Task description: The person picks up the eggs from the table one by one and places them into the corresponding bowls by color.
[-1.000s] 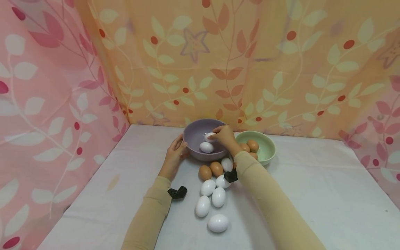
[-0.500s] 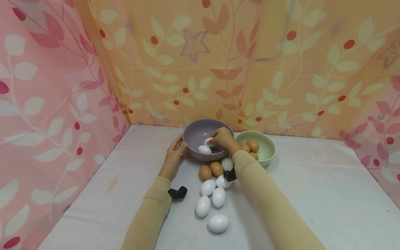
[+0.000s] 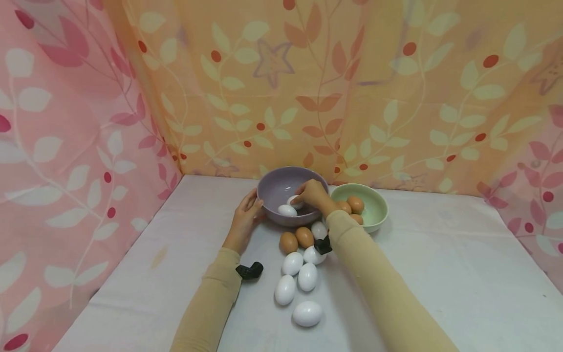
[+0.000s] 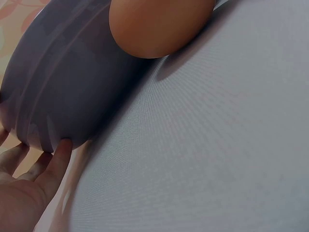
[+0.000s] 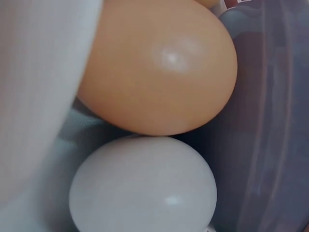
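Note:
My left hand holds the left side of the purple bowl, thumb near the rim; in the left wrist view its fingertips touch the outer wall. My right hand reaches over the right rim and holds a white egg low in the bowl, partly hidden by the fingers. Another white egg lies beside it. In front of the bowl are two brown eggs and several white eggs. The right wrist view shows a brown egg touching a white egg.
Right of the purple bowl stands a light green bowl with several brown eggs in it, partly behind the right wrist. A lone white egg lies nearest the front. Patterned cloth hangs behind the white table.
My right hand has lowered its white egg deeper into the purple bowl, and the other white egg there has shifted slightly left and toward the front. The left hand has stayed put.

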A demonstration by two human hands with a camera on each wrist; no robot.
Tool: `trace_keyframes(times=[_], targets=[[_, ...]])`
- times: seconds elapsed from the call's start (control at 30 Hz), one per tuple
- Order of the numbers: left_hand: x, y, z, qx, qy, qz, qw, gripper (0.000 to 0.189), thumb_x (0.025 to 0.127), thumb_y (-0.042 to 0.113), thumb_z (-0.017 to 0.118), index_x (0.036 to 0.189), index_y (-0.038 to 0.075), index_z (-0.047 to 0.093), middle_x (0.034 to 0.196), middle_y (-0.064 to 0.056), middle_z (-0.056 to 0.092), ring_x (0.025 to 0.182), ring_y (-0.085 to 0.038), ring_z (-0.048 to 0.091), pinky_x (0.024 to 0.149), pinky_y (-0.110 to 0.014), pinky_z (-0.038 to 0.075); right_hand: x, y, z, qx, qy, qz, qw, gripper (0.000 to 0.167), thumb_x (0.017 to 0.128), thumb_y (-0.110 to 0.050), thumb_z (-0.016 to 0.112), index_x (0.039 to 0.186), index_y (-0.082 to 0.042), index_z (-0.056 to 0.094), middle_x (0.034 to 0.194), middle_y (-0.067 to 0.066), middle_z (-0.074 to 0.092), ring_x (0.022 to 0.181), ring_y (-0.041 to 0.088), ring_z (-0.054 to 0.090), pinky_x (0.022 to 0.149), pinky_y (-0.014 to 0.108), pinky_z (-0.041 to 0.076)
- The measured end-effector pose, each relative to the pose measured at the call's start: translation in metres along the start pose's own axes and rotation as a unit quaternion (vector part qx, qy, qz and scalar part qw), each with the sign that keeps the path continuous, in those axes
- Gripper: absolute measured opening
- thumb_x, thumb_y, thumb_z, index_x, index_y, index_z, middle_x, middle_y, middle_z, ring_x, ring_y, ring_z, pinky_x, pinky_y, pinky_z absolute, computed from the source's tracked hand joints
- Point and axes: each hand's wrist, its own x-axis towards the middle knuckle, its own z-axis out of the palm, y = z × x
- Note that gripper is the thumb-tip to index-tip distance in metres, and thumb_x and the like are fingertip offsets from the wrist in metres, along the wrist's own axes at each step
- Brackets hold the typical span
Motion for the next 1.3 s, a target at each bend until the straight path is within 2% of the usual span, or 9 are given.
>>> trace_keyframes(times=[0.27,0.47,0.6,0.7,0.8,0.9,1.13,1.2,1.3], targets=[[0.0,-0.001,-0.002,-0.014,-0.002,0.007,0.9999,0.053,0.102,0.015,0.055,0.153,0.016,0.039,0.16,-0.003,0.037,0.144,-0.022,0.039,0.111,-0.052,0.042,-0.002,-0.004,-0.005,0.01,-0.013,-0.004,0.9999,0.034,0.077,-0.017,0.085,0.106,-0.001,0.077,0.106,0.012,0.076,0.103,0.023,0.065,0.092,0.032,0.053],[-0.001,0.002,0.0,-0.012,-0.004,0.006,0.9999,0.053,0.102,0.016,0.056,0.153,0.017,0.039,0.16,-0.002,0.038,0.144,-0.022,0.039,0.112,-0.052,0.042,-0.004,-0.005,-0.008,0.004,-0.017,-0.008,0.9998,0.033,0.079,-0.016,0.083,0.108,-0.001,0.076,0.108,0.012,0.076,0.105,0.023,0.066,0.093,0.032,0.053],[-0.001,0.002,0.001,-0.013,-0.003,0.001,0.9999,0.053,0.102,0.015,0.055,0.153,0.017,0.039,0.16,-0.003,0.037,0.144,-0.022,0.039,0.112,-0.052,0.041,-0.007,-0.003,-0.007,0.07,0.031,-0.014,0.997,0.033,0.083,-0.014,0.08,0.112,0.0,0.074,0.11,0.015,0.075,0.107,0.026,0.068,0.094,0.033,0.054],[-0.001,0.001,0.001,-0.013,-0.005,0.004,0.9999,0.054,0.102,0.015,0.055,0.153,0.016,0.038,0.16,-0.004,0.037,0.145,-0.022,0.038,0.113,-0.052,0.041,-0.014,-0.002,-0.007,0.139,0.066,-0.029,0.9876,0.033,0.085,-0.011,0.078,0.115,0.0,0.072,0.112,0.017,0.074,0.108,0.028,0.069,0.092,0.032,0.055],[-0.001,0.001,0.0,-0.014,-0.005,0.001,0.9999,0.055,0.102,0.016,0.056,0.154,0.016,0.038,0.161,-0.004,0.035,0.146,-0.022,0.036,0.113,-0.051,0.041,-0.029,-0.005,-0.008,0.198,0.07,-0.046,0.9767,0.034,0.087,-0.01,0.076,0.118,0.001,0.07,0.115,0.018,0.073,0.11,0.028,0.068,0.091,0.029,0.055],[0.0,0.0,-0.001,-0.013,-0.004,-0.004,0.9999,0.054,0.102,0.017,0.057,0.153,0.018,0.039,0.161,-0.002,0.035,0.146,-0.02,0.037,0.113,-0.05,0.042,-0.054,-0.009,-0.01,0.247,0.05,-0.048,0.9665,0.037,0.087,-0.011,0.076,0.121,0.002,0.069,0.119,0.017,0.071,0.113,0.027,0.067,0.092,0.026,0.054],[0.0,0.001,-0.003,-0.01,-0.002,-0.009,0.9999,0.053,0.102,0.017,0.056,0.152,0.019,0.04,0.16,-0.001,0.037,0.143,-0.019,0.041,0.112,-0.049,0.043,-0.105,-0.011,-0.015,0.297,0.001,-0.042,0.9539,0.038,0.086,-0.012,0.077,0.12,0.001,0.069,0.122,0.021,0.069,0.103,0.009,0.069,0.085,0.017,0.055],[0.0,0.001,-0.002,-0.011,-0.001,-0.009,0.9999,0.053,0.102,0.016,0.056,0.152,0.019,0.04,0.16,-0.001,0.037,0.142,-0.019,0.041,0.112,-0.049,0.043,-0.116,-0.01,-0.017,0.308,-0.007,-0.049,0.9501,0.038,0.086,-0.01,0.077,0.12,0.003,0.068,0.121,0.023,0.069,0.102,0.011,0.07,0.084,0.016,0.055],[-0.001,0.001,-0.001,-0.01,0.0,-0.008,0.9999,0.053,0.102,0.016,0.057,0.152,0.02,0.04,0.16,-0.001,0.038,0.142,-0.019,0.041,0.111,-0.049,0.044,-0.13,-0.008,-0.018,0.297,-0.012,-0.058,0.9532,0.039,0.085,-0.01,0.078,0.12,0.003,0.068,0.12,0.023,0.069,0.109,0.02,0.069,0.084,0.013,0.053]])
